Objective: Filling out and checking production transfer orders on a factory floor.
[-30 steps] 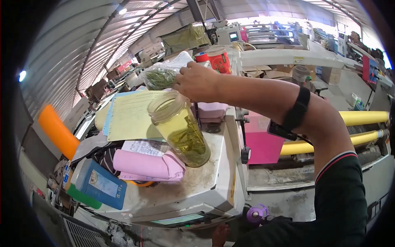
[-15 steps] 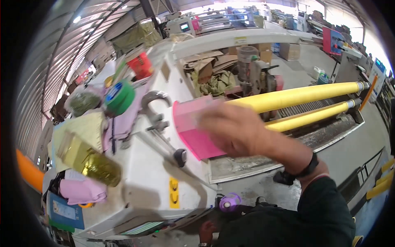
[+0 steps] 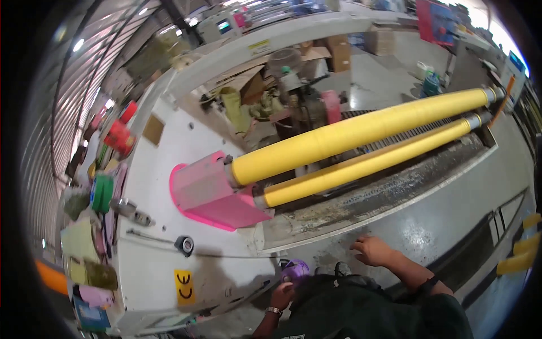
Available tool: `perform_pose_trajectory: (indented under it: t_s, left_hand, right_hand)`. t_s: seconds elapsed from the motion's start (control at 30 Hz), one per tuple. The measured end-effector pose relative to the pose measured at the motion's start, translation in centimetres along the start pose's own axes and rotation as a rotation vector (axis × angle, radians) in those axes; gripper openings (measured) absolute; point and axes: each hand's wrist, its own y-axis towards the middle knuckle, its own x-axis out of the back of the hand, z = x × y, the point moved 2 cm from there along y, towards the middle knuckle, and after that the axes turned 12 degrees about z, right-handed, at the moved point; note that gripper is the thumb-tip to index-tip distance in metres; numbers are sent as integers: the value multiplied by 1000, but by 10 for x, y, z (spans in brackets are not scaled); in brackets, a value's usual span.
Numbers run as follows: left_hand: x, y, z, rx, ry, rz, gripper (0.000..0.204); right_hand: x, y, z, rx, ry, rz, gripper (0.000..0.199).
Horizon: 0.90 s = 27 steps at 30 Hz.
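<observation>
My right hand (image 3: 374,250) hangs in front of the long trough, over the floor. Its fingers are loosely bent and apart, with nothing seen in them. Low in the picture, my left hand (image 3: 282,295) is beside a round purple container (image 3: 294,270). Its fingers are small and partly hidden, so I cannot tell whether they touch or grip anything. Beyond my hands, a thick yellow roller (image 3: 361,133) and a thinner yellow roller (image 3: 367,165) run from a pink housing (image 3: 220,195) toward the far right. The metal trough (image 3: 389,195) lies below them.
On the white machine body (image 3: 152,237), a black-knobbed lever (image 3: 184,244) sticks out. Along its left side lie a green tape roll (image 3: 101,193), a jar (image 3: 101,276) and folded cloths (image 3: 79,243). Cardboard (image 3: 339,52) and a motor (image 3: 305,101) are behind the rollers.
My right hand has come down from the pink housing, away to the right and toward me. The view has shifted, and the pink housing is now uncovered. My left hand appears nearer the purple container.
</observation>
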Motion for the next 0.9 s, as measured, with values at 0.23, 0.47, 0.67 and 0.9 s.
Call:
perform_pose_trajectory:
  t_s: [0.23, 0.47, 0.67, 0.9]
  left_hand:
    - [-1, 106, -33, 83, -204, 282, 36]
    - [-66, 172, -124, 34, -121, 342, 33]
    - [-102, 206, -138, 175, 94, 577, 23]
    - [-185, 326, -170, -91, 769, 654, 32]
  right_hand:
    - [5, -40, -35, -288, 157, 2, 30]
    - [18, -82, -98, -338, 191, -113, 29]
    - [66, -110, -152, -306, 187, -126, 31]
    - [129, -240, -253, -496, 270, -388, 30]
